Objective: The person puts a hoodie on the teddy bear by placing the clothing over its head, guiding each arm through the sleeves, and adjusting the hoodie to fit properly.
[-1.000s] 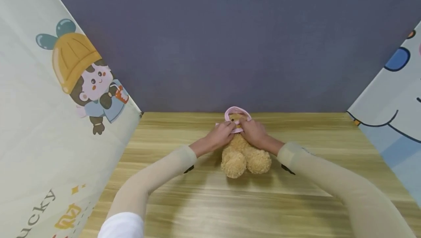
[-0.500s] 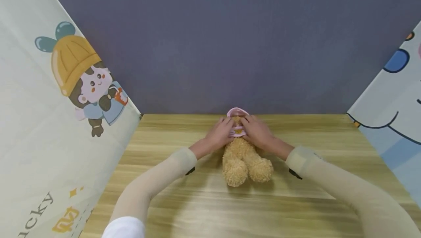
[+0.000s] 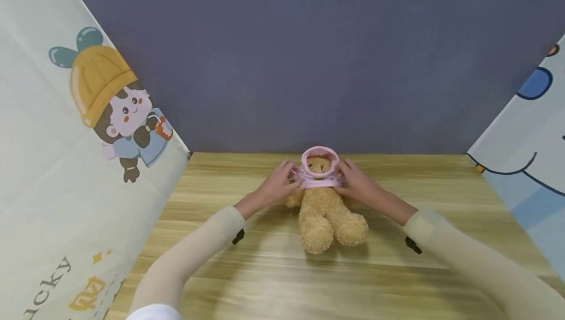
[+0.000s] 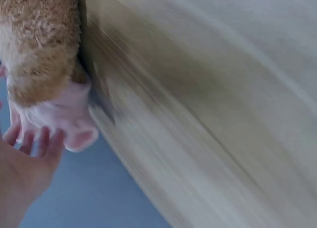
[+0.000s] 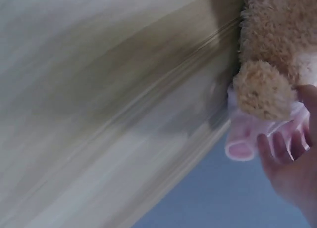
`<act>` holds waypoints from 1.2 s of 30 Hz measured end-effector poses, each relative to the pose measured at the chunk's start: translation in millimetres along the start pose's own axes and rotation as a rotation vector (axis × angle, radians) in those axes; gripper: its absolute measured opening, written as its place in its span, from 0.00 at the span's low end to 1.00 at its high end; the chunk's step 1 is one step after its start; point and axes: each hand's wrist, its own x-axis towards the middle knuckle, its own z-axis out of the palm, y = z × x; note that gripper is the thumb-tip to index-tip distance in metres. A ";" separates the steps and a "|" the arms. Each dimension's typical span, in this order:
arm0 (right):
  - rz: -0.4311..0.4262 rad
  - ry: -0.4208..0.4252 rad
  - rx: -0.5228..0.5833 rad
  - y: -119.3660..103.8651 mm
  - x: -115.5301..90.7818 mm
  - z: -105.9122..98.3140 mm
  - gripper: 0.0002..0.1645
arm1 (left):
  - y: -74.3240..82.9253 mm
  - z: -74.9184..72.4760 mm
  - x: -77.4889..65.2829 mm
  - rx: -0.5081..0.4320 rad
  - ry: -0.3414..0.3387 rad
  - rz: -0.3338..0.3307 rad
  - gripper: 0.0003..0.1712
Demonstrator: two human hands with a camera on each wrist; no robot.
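Note:
A tan plush teddy bear [image 3: 319, 212] lies on its back on the wooden table, feet toward me. Pink doll clothing [image 3: 319, 182] is bunched around its neck, and the round pink opening frames its face. At the garment's left side is my left hand [image 3: 278, 181], its loosely bent fingers [image 4: 42, 141] against the cloth in the left wrist view. My right hand [image 3: 358, 182] is at the other side, with its thumb by the hem and its spread fingers [image 5: 267, 148] by the pink cloth. One furry arm [image 5: 263, 91] sticks out below the garment in the right wrist view.
The wooden table [image 3: 247, 271] runs back to a dark grey-blue wall [image 3: 326, 65]. Light panels with cartoon prints stand at the left [image 3: 44, 163] and right [image 3: 543, 153].
Both hands have moved apart from the bear's face to the garment's sides. More of the face shows in the pink opening, and the garment sits lower around the neck.

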 end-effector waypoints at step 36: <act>0.169 -0.197 0.379 46.6 -18.7 3.3 0.12 | -11.5 31.6 16.7 0.154 0.044 -0.066 0.06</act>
